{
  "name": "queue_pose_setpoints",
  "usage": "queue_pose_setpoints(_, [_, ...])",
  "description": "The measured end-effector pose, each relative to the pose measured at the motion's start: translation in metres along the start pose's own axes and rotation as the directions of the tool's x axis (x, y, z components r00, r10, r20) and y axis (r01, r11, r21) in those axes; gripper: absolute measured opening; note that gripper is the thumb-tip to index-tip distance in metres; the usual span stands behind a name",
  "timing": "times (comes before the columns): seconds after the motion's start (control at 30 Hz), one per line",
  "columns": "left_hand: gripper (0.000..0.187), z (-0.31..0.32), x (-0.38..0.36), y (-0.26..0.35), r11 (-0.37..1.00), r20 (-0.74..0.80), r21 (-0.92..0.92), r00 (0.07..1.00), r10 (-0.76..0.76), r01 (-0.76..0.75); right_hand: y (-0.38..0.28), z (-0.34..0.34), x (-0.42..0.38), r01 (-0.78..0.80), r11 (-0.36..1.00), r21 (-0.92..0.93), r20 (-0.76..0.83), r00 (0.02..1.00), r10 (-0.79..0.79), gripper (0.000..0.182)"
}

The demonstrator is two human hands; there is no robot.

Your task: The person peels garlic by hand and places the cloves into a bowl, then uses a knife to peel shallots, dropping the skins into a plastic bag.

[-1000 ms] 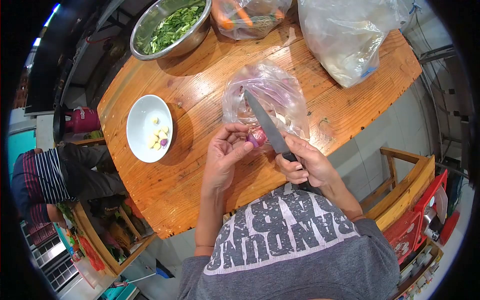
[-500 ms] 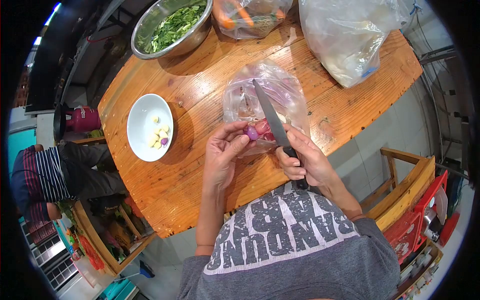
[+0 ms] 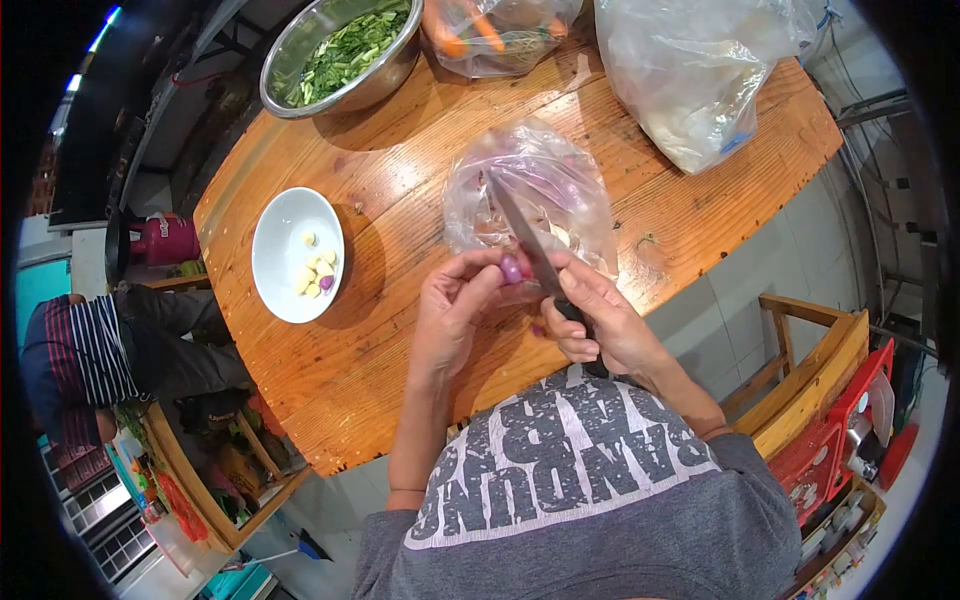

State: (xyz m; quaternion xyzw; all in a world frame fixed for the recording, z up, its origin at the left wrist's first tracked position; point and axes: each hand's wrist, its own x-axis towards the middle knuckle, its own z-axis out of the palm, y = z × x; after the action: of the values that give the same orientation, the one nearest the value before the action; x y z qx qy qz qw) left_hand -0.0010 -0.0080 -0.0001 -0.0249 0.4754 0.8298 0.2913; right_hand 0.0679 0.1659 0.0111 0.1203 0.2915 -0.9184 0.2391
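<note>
Between the thumb and fingers of my left hand point(image 3: 455, 305) is a small purple shallot point(image 3: 511, 268). My right hand point(image 3: 603, 315) is wrapped round the black handle of a kitchen knife point(image 3: 523, 228), whose blade slants up and left, right beside the shallot. Beneath both hands lies a clear plastic bag point(image 3: 535, 175) with reddish skins and a pale clove-like piece on or in it. A white bowl point(image 3: 275, 265) to the left contains several peeled garlic cloves point(image 3: 318, 268) and one purple shallot.
A metal bowl of chopped greens point(image 3: 390, 85) stands at the table's far left. Beside it are a bag of carrots point(image 3: 500, 40) and a large whitish plastic bag point(image 3: 690, 90). A person point(image 3: 85, 345) is beyond the left edge of the wooden table point(image 3: 380, 400). A wooden chair point(image 3: 815, 385) is at right.
The knife has shifted slightly left and down, its blade now closer to the shallot. My left fingers have moved a little right with the shallot. The bowls and bags stay put.
</note>
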Motion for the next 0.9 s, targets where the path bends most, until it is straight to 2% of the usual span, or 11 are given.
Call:
queue_pose_setpoints(0.13, [0.016, -0.003, 0.000, -0.001, 0.996, -0.023, 0.080, 0.999, 0.048, -0.046, 0.003, 0.001, 0.003, -0.017, 0.999, -0.031, 0.018, 1.000, 0.018, 0.032])
queue_pose_setpoints(0.33, [0.018, -0.015, -0.001, -0.004, 0.997, -0.002, -0.013, 0.997, 0.073, -0.073, 0.004, -0.005, 0.003, -0.022, 1.000, -0.020, 0.003, 1.000, 0.022, 0.035])
queue_pose_setpoints(0.43, [0.019, -0.011, -0.003, 0.001, 0.998, -0.039, -0.027, 0.998, 0.053, -0.054, 0.006, -0.008, 0.004, 0.014, 1.000, 0.003, 0.019, 1.000, -0.014, 0.036])
queue_pose_setpoints(0.5, [0.020, -0.008, -0.005, 0.007, 0.998, -0.125, -0.053, 0.991, 0.036, -0.043, 0.003, -0.005, 0.003, 0.063, 0.998, 0.017, 0.014, 0.998, -0.063, 0.036])
queue_pose_setpoints(0.53, [0.021, -0.008, -0.006, 0.010, 0.997, -0.168, -0.067, 0.985, 0.025, -0.037, 0.001, -0.004, 0.002, 0.073, 0.997, -0.028, 0.020, 0.997, -0.072, 0.037])
queue_pose_setpoints(0.63, [0.022, -0.007, -0.007, 0.014, 0.996, -0.137, -0.072, 0.989, 0.050, -0.061, -0.005, 0.000, -0.003, 0.104, 0.980, -0.167, 0.029, 0.995, -0.100, 0.040])
queue_pose_setpoints(0.73, [0.022, -0.002, -0.009, 0.012, 0.950, -0.108, 0.246, 0.969, 0.222, -0.191, -0.011, 0.009, -0.010, 0.155, 0.921, -0.358, 0.020, 0.987, -0.158, 0.044])
queue_pose_setpoints(0.8, [0.021, -0.001, -0.012, 0.015, 0.955, -0.064, 0.270, 0.987, 0.147, -0.124, -0.014, 0.012, -0.009, 0.207, 0.826, -0.525, 0.045, 0.975, -0.216, 0.048])
queue_pose_setpoints(0.9, [0.017, -0.001, -0.011, 0.014, 0.970, -0.040, 0.227, 0.994, 0.105, -0.093, -0.016, 0.012, -0.005, 0.202, 0.865, -0.459, 0.068, 0.979, -0.192, 0.050])
